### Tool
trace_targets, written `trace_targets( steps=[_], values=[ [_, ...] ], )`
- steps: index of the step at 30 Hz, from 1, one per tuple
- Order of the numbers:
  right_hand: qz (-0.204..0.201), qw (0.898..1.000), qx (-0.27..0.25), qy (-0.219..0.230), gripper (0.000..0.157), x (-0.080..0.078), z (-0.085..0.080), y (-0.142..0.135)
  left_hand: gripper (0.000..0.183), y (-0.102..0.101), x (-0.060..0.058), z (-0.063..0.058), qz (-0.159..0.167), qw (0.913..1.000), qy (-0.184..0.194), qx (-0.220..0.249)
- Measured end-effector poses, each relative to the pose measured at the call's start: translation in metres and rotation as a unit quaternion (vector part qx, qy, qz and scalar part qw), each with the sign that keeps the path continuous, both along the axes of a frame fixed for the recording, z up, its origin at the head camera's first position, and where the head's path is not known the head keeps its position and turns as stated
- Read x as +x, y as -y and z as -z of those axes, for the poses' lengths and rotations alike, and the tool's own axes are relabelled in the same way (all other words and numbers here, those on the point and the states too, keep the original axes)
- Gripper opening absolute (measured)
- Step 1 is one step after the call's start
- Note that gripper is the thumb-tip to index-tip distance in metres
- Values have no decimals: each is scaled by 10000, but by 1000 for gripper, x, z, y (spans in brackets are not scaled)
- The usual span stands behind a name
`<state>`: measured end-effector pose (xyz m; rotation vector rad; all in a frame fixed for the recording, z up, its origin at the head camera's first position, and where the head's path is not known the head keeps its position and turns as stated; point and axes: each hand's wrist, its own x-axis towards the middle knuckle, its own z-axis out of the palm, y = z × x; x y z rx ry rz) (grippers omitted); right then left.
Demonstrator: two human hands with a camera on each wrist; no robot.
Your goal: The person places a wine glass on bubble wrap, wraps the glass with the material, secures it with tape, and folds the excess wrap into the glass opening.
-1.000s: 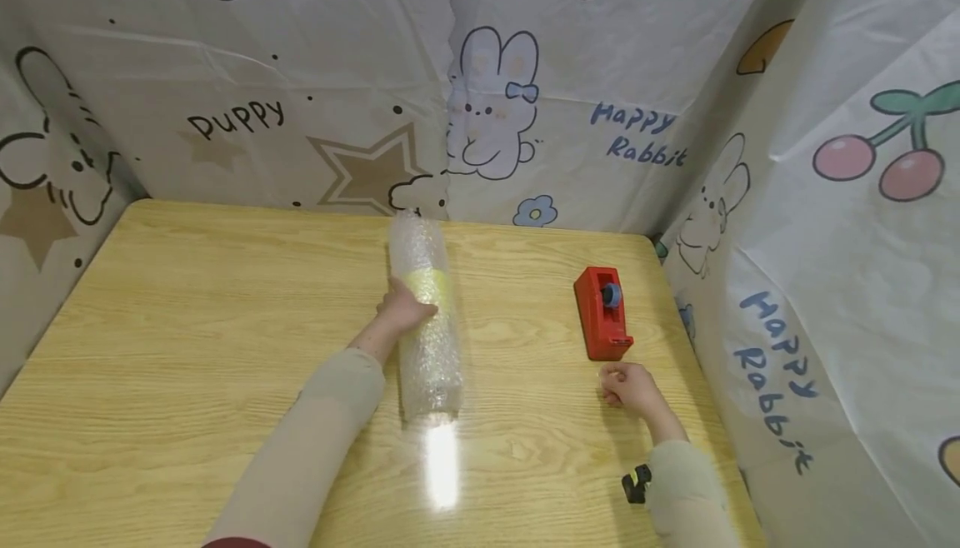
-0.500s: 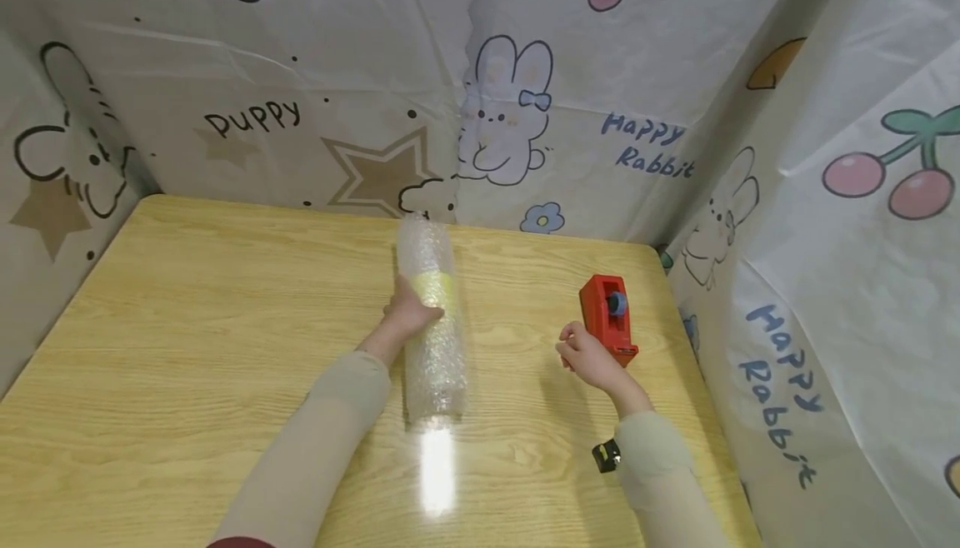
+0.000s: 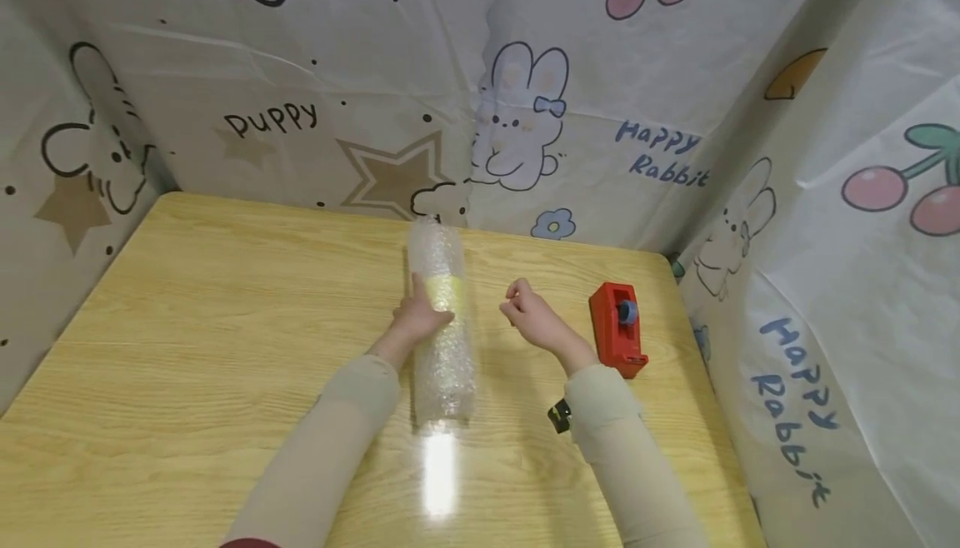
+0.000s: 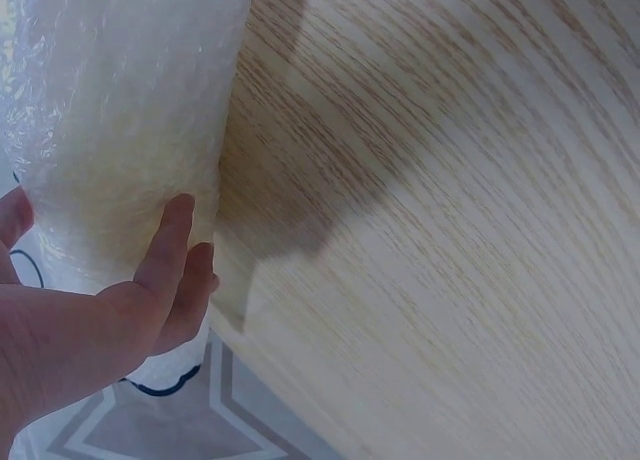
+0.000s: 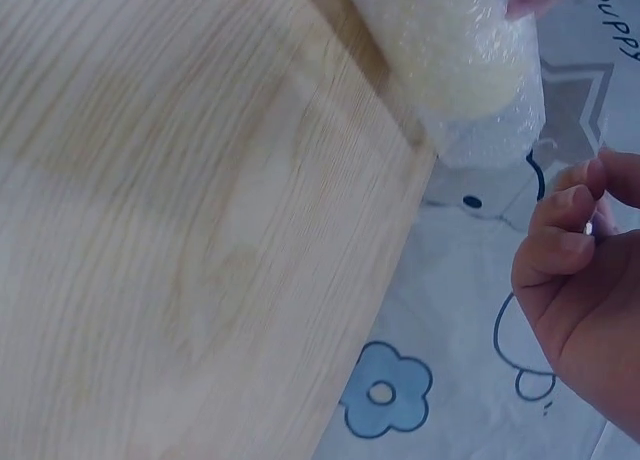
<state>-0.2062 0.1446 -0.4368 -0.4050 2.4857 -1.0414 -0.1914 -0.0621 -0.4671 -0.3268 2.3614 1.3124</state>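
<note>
Beneath the fingers (image 4: 165, 255) of a person's left hand (image 3: 422, 320), a bubble-wrapped roll (image 3: 447, 381) lies on its side on a wood-grain table (image 3: 240, 315). The left thumb crosses the top while the other fingers, slightly parted, rest along the left flank, holding the roll around its middle. A yellow band (image 3: 447, 288) shows beside the thumb, just farther from the person.

To the right, apart from the roll, the right hand (image 3: 542, 321) has its fingers bent in, the tip of the thumb drawn up to the forefinger; whether anything thin and clear is pinched there cannot be told from these views.

From those right fingertips the roll lies leftward, near but not touching. Its long axis runs away from the person, toward the table's far edge, so a side, not an end, faces the right hand, and the fingertips stand roughly level with the yellow band. That sideways gap looks like the distance that counts: the left hand is the nearer, already in contact.

Behind the right fingers, on the side away from the roll, a red tape dispenser (image 3: 611, 348) sits with a small blue-cored reel (image 3: 628, 312) in it. Well beyond both hands, a printed sheet (image 3: 285, 161) hangs past the table's far edge, lettered "Puppy" and "Happy Rabbit."
</note>
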Motion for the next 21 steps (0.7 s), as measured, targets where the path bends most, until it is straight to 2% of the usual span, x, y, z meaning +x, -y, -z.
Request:
trace_targets(
  steps=[6, 14, 21],
  values=[
    [-130, 9998, 23, -152, 23, -9, 0, 21, 101, -1, 1, 1, 86, 10000, 28, -3],
    [-336, 9992, 94, -198, 17, -15, 1, 40, 101, -2, 1, -1, 162, 9996, -114, -180],
    [-434, 9988, 177, -133, 17, -20, 3, 55, 101, -1, -1, 2, 164, 9994, -134, -265]
  ],
)
